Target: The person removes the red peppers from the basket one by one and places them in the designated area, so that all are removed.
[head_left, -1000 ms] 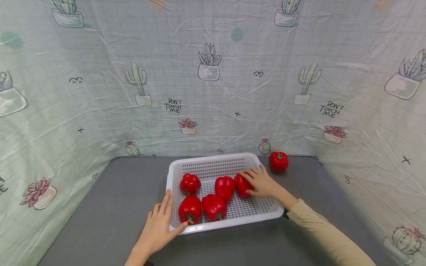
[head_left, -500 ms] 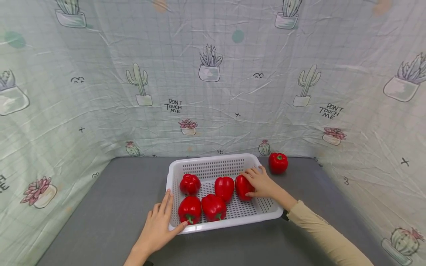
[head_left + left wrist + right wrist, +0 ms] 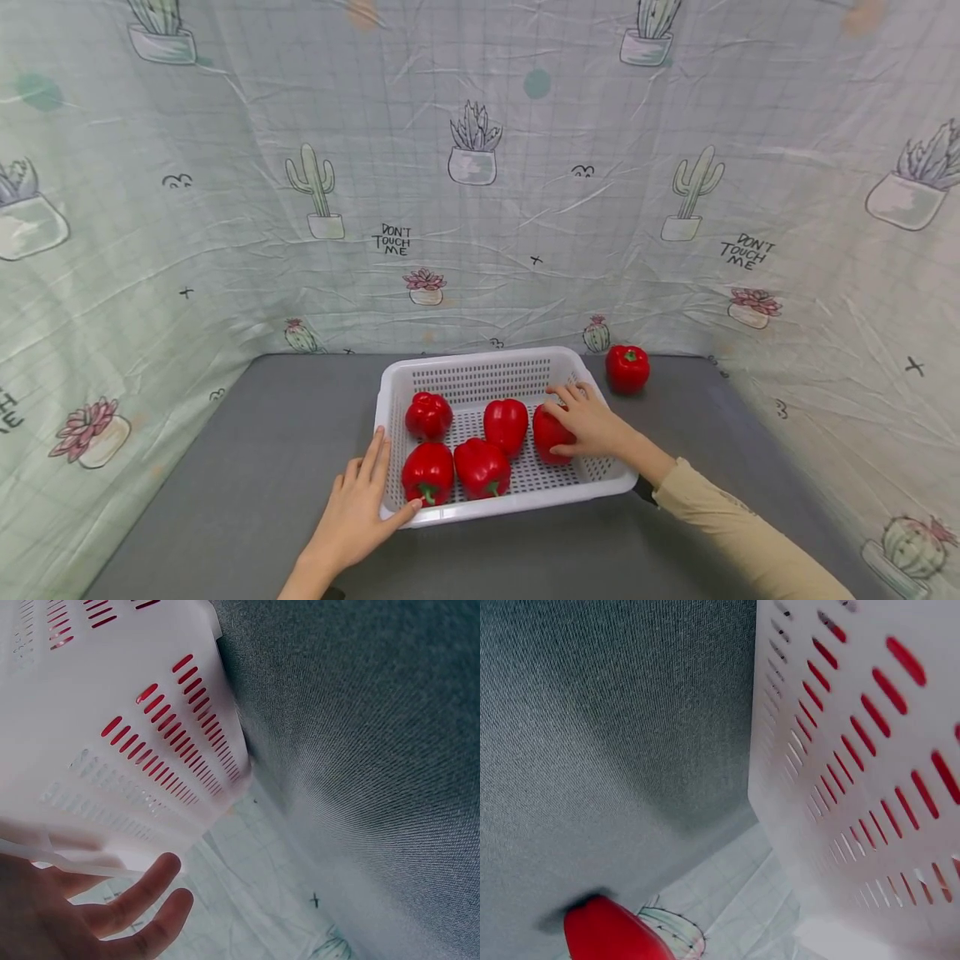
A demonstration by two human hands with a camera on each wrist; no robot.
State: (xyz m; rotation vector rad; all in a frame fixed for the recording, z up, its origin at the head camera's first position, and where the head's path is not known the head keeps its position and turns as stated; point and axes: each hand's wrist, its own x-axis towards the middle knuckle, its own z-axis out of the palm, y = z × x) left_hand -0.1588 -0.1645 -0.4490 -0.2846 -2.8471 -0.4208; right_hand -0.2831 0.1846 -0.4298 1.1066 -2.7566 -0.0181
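Fingers (image 3: 371, 458) extended, the left hand (image 3: 352, 510) rests on a white perforated plastic basket (image 3: 525, 502) holding four glossy red bell peppers (image 3: 506, 427) and, farther right, a fifth red pepper (image 3: 549, 433), partly hidden by the right hand (image 3: 591, 425) gripping it.

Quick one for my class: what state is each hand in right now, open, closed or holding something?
Left hand: open, resting on the white basket.
Right hand: holding the rightmost pepper in the basket.
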